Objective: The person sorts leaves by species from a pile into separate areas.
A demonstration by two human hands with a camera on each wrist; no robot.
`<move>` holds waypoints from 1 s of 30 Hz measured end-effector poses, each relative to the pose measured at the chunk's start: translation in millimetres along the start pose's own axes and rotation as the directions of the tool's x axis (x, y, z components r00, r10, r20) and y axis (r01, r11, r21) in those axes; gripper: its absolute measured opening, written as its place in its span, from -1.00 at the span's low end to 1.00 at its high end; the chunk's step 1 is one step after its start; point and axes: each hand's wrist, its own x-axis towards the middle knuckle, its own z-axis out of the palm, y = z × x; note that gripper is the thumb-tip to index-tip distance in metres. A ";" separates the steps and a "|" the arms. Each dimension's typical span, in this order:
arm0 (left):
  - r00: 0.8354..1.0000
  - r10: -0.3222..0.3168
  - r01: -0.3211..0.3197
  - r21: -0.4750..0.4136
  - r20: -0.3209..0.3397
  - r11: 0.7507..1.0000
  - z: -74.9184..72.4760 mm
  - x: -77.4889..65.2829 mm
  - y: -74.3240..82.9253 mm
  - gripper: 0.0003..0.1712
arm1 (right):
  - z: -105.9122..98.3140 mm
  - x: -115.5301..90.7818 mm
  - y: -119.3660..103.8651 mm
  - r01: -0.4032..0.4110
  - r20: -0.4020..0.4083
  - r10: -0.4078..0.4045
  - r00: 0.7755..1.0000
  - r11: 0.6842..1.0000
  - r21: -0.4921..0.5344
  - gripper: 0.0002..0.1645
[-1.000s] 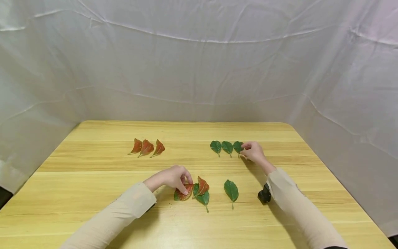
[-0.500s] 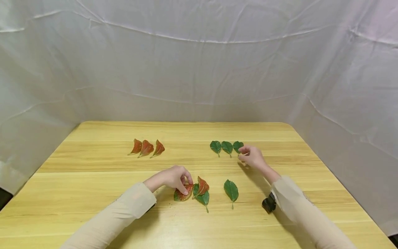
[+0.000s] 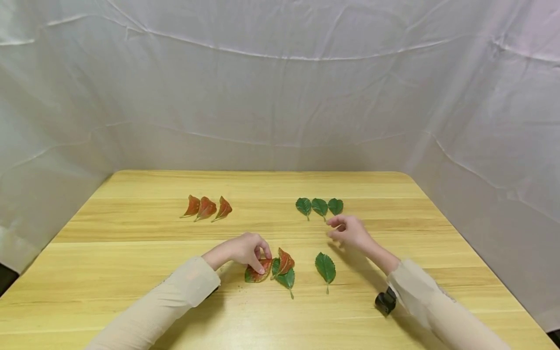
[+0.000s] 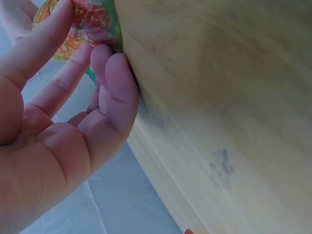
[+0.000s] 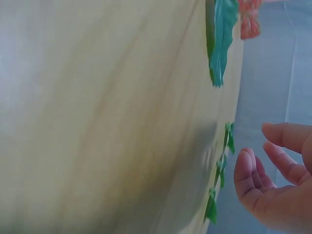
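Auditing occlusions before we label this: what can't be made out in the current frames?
Head: part of the pinched red leaf, covered by the left hand.
Head: upper part of the overlapped green leaf, under the loose red leaf.
Head: stem of the rightmost back-row green leaf, behind the right hand.
Left wrist: pinched red leaf, cut by top edge.
Left wrist: dark specks, too blurred to identify.
Right wrist: large green leaf, cut by top edge.

Head view: the worktop point(image 3: 109, 262) is evenly, moderately bright, with pale glare toward its near edge. Soft shadows lie on it beside the left sleeve point(image 3: 162, 301) and right sleeve point(image 3: 437, 304). The lone green leaf point(image 3: 325, 267) on its near half appears clear. Wrist views are dimmer, hazy and bluish, the worktop grain blurred.
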 end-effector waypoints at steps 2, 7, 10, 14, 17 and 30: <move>1.000 -0.001 0.001 0.000 -0.001 1.000 0.3 0.2 -0.1 -0.75 | 2.1 -3.5 -1.4 0.013 0.011 -0.013 1.000 1.000 0.012 -0.64; 1.000 -0.010 0.010 -0.005 -0.001 1.000 1.0 0.3 -0.2 -0.74 | 5.8 -11.8 -4.1 0.029 0.030 -0.029 0.999 0.999 0.025 -0.66; 1.000 -0.017 0.017 -0.010 -0.001 1.000 1.0 0.0 -0.2 -0.74 | 7.6 -17.0 -6.6 0.016 0.048 -0.018 0.999 0.999 0.042 -0.66; 1.000 -0.019 0.019 -0.010 -0.002 1.000 0.8 -0.4 -0.3 -0.74 | 9.8 -23.6 -9.0 0.026 0.066 -0.029 0.997 0.999 0.042 -0.68; 1.000 -0.019 0.019 -0.010 -0.001 1.000 0.8 -0.4 -0.4 -0.74 | 10.9 -28.5 -9.8 0.070 0.081 -0.071 0.994 0.997 0.019 -0.70; 1.000 0.001 -0.001 -0.048 0.016 0.999 0.5 -2.5 0.4 -0.75 | 15.1 -37.4 -6.9 0.172 0.243 -0.171 0.955 0.985 0.018 -0.76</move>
